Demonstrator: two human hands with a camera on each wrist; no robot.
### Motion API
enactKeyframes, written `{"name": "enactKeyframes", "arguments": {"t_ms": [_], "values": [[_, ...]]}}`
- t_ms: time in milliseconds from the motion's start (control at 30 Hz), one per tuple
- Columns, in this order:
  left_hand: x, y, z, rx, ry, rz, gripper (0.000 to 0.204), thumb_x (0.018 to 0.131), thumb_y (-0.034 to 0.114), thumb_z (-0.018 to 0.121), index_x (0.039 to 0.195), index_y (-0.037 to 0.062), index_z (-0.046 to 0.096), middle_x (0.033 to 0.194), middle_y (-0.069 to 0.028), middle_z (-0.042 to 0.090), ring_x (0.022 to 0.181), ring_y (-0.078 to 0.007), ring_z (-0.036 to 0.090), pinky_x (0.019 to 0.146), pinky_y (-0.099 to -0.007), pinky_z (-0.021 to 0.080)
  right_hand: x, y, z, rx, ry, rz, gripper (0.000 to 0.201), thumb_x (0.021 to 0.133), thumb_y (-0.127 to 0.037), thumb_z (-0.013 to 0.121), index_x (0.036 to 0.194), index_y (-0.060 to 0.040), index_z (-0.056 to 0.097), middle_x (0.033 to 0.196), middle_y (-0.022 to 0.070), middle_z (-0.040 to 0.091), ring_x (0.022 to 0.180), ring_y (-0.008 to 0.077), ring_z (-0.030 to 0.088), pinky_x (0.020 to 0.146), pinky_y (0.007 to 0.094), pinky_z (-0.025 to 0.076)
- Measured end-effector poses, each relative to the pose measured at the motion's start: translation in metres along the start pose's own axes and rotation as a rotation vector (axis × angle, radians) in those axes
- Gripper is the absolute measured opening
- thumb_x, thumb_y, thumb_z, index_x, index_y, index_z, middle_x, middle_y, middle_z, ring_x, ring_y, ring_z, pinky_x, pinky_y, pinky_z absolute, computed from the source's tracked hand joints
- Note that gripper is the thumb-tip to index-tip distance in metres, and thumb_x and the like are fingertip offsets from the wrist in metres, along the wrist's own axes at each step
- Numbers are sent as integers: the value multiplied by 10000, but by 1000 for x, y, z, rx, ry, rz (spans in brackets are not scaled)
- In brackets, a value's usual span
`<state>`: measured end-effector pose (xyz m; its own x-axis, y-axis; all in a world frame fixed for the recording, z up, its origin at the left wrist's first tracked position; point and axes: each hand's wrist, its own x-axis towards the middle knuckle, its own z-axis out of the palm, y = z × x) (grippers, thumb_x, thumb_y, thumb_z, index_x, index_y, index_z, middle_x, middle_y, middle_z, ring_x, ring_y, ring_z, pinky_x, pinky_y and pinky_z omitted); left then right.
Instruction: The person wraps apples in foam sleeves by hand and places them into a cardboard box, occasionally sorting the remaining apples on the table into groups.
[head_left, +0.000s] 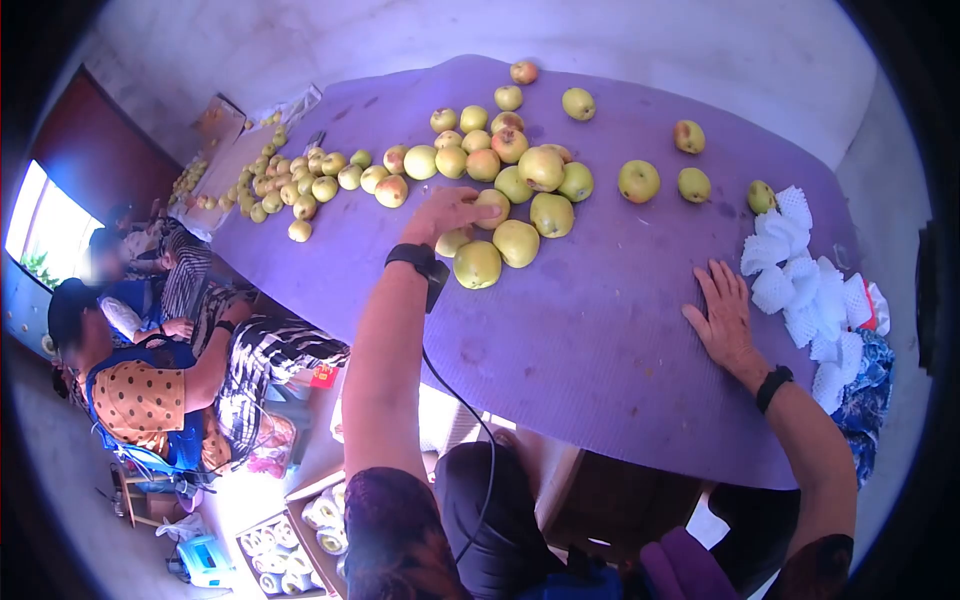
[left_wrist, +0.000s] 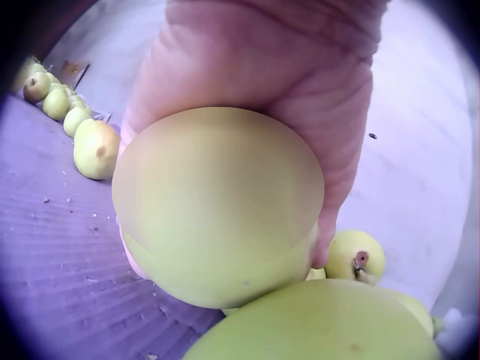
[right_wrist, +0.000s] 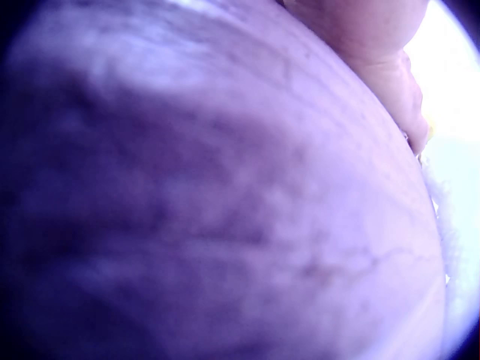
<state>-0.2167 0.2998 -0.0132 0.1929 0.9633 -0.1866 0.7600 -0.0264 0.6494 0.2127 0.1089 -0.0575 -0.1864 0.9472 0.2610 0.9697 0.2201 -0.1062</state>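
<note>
My left hand [head_left: 446,213] grips a yellow-green apple [head_left: 494,206] within the near cluster of apples. In the left wrist view that apple [left_wrist: 217,225] fills the middle, with thumb and fingers on either side of it. Another green apple [left_wrist: 322,322] lies right in front of it. Close by sit a pair of pale green apples [head_left: 517,243] and a blushed one [head_left: 509,145]. My right hand [head_left: 727,320] rests on the purple tabletop [head_left: 600,350], fingers spread. In the right wrist view only part of that hand [right_wrist: 390,82] shows, over a blurred purple surface.
White foam net sleeves [head_left: 800,275] are heaped at the right edge. Several loose apples [head_left: 638,181] lie spread across the right side, and a long band of apples [head_left: 290,180] runs leftward. Seated people [head_left: 150,390] are at left, near boxes of wrapped fruit [head_left: 275,555].
</note>
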Motion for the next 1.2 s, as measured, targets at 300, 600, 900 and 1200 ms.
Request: {"name": "enactKeyframes", "arguments": {"t_ms": [300,600,900,1200], "values": [[-26,41,28,373,204,-72,689,660,647,689,1197,218,636,1241,-120,472,1183,-376,407,1002,-512,339,-1,0,-4,14,-36,28,621,895,-453,511,1342,-30,428,1406,231,374,1343,367,291,1115,484,184],[-23,9,21,169,190,81,798,713,627,666,1326,135,527,1294,-219,422,1191,-406,416,1015,-473,367,-1,1,0,11,-69,47,642,904,-481,484,1362,-38,415,1431,231,350,1365,356,263,1124,478,168],[-42,36,25,17,32,119,675,707,478,761,1229,78,608,1231,-202,380,1142,-334,480,1005,-403,405,-1,-2,-6,21,-91,67,629,906,-473,482,1358,-40,415,1430,227,352,1373,351,248,1130,471,158],[-52,72,50,-209,-155,203,574,829,488,661,1129,0,629,1000,-25,590,858,-122,525,769,-265,429,-1,1,-1,27,-61,49,614,909,-462,481,1353,-41,424,1424,229,361,1369,360,261,1130,472,155]]}}
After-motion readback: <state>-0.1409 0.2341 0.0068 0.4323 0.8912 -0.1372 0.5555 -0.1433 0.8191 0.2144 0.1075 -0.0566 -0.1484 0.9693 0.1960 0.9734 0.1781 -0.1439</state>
